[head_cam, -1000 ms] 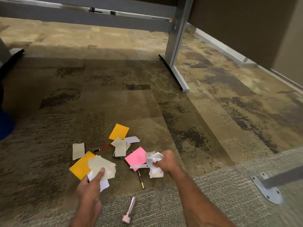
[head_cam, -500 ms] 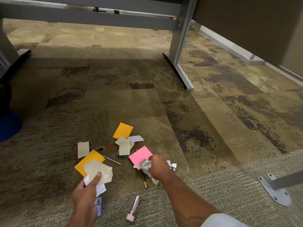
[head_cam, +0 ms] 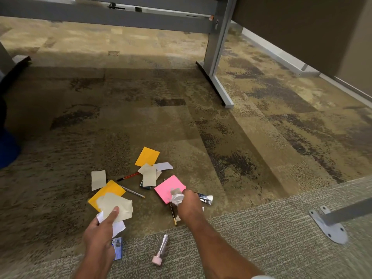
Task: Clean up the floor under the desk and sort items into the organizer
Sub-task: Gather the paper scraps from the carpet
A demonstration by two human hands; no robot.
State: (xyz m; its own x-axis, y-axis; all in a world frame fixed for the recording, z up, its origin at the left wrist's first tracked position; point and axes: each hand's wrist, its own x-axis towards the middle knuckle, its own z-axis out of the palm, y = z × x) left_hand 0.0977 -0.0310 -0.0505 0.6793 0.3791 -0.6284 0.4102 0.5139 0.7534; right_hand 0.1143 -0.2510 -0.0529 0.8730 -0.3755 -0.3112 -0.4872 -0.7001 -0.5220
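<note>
Crumpled white paper sits clenched in the right hand over the pink square note; left of that note, the left hand's fingers grasp beige paper scraps.

patterned carpet carries paper scraps, pencils, pink note.

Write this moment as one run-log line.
left hand: holds beige papers | right hand: grips crumpled white paper over pink note | pencils: on carpet
</note>
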